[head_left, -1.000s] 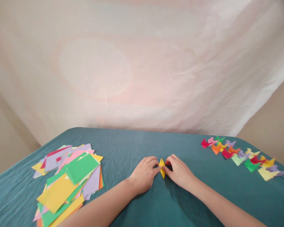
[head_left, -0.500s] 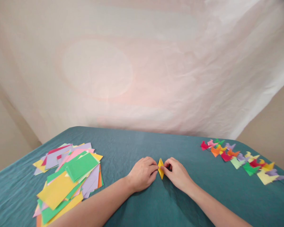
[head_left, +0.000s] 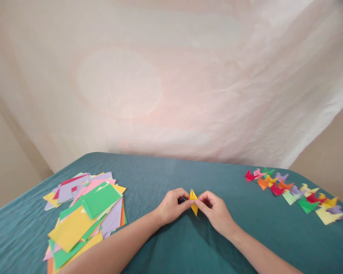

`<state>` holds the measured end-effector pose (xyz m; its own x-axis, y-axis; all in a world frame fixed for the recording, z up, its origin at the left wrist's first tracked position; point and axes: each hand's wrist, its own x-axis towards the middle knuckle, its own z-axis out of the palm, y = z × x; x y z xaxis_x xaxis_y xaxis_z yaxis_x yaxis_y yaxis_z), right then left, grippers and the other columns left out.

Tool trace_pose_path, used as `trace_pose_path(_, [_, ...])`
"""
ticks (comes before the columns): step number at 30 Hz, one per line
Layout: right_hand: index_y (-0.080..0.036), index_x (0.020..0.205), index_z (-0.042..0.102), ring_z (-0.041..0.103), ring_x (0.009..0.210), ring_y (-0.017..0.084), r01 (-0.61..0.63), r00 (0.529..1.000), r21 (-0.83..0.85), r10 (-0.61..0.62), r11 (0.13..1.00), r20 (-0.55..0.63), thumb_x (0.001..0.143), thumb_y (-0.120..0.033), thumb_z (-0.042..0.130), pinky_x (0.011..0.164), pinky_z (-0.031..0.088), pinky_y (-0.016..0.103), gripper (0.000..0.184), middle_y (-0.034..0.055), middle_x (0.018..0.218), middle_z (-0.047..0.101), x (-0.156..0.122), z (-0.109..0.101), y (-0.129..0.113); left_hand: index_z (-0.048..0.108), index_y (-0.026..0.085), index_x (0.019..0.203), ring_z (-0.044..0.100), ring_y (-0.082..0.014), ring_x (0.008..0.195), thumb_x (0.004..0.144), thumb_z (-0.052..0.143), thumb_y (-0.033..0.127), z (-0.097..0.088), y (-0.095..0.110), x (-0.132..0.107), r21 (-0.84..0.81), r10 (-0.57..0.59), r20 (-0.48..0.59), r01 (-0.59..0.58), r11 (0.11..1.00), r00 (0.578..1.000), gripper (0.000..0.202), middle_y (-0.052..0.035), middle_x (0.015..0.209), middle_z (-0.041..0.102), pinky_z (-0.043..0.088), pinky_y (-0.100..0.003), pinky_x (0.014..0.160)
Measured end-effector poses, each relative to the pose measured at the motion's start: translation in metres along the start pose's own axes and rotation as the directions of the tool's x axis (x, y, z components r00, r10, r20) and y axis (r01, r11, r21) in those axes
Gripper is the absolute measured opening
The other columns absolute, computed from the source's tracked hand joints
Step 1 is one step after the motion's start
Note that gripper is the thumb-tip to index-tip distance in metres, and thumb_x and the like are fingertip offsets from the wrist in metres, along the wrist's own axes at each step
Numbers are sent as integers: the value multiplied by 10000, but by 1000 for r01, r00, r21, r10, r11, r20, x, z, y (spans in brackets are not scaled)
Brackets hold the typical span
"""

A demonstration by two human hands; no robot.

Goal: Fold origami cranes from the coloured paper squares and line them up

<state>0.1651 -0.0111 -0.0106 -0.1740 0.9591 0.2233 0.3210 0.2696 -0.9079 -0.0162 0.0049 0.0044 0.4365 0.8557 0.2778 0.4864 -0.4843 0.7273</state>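
Yellow paper [head_left: 194, 210], folded into a slim diamond, stands at the middle of the near part of the table, between the person's two hands. Its upper end is split into two points by a narrow slit, and its lower end comes to a single tip; whether that tip touches the cloth, I cannot tell. The left hand [head_left: 173, 207] pinches the paper from the left and the right hand [head_left: 216, 211] pinches it from the right. Both thumbs lie on its near face, their tips almost meeting at the middle, with the fingers curled behind.

A dark green tablecloth [head_left: 160, 251] covers the table, and the right arm throws a soft shadow on it. On the left lies a loose pile of paper [head_left: 72, 228] in yellow, green, purple, pink, orange and red, the sheets overlapping at odd angles. A green sheet [head_left: 101, 201] lies on top, and the left forearm passes in front of the pile's near edge. On the right, small folded paper birds [head_left: 308, 204] of many colours sit close together in a slanting band, well apart from the right hand. Behind the table hangs a pale, creased curtain [head_left: 188, 83].
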Motion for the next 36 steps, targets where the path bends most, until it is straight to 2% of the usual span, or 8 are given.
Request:
trace_pose_path(6, [-180,918,508,515,636,127,-29,997,132,19,991,72,808,-332,546,591,419,236,192,-7,718,562,0,0,0,614,144,776,542,-119,717,835,530,302,0,-1,0,-73,7,26,-5,997,1000,189,-9,764,602,414,-212,675])
trace_pose_path(9, [-162,835,554,491,626,123,-20,993,87,9,996,121,819,-338,527,581,401,232,178,-1,701,545,0,0,0,618,144,767,539,-117,716,838,527,303,-1,0,0,-84,25,42,-21,996,999,196,-9,759,597,409,-208,674])
trace_pose_path(14, [-158,764,546,443,592,111,-19,994,59,12,998,109,819,-349,522,552,371,224,200,-13,662,502,0,0,0,626,149,757,541,-120,714,835,528,307,-1,1,0,-97,26,24,-24,995,999,201,-14,761,602,407,-208,676])
trace_pose_path(19, [-160,727,530,406,553,102,-10,993,25,7,1000,122,818,-343,514,519,342,217,205,-25,613,470,0,0,-3,619,147,793,545,-122,695,798,570,326,4,3,-1,-160,-62,-32,56,985,998,185,-16,763,622,415,-209,657])
trace_pose_path(27, [-163,680,515,400,543,100,8,990,-15,-6,1000,138,815,-328,516,519,338,217,213,-27,585,465,-1,1,-3,623,130,726,502,-109,592,765,595,367,11,3,-1,-298,-200,-22,185,937,979,241,-7,661,597,389,-204,566])
trace_pose_path(36, [-160,685,523,403,537,98,-1,988,-8,2,1000,156,817,-346,522,517,336,218,228,-25,585,467,-1,0,-5,621,126,701,489,-108,595,754,613,375,9,5,-2,-453,-176,2,158,877,984,255,-11,652,586,381,-209,575])
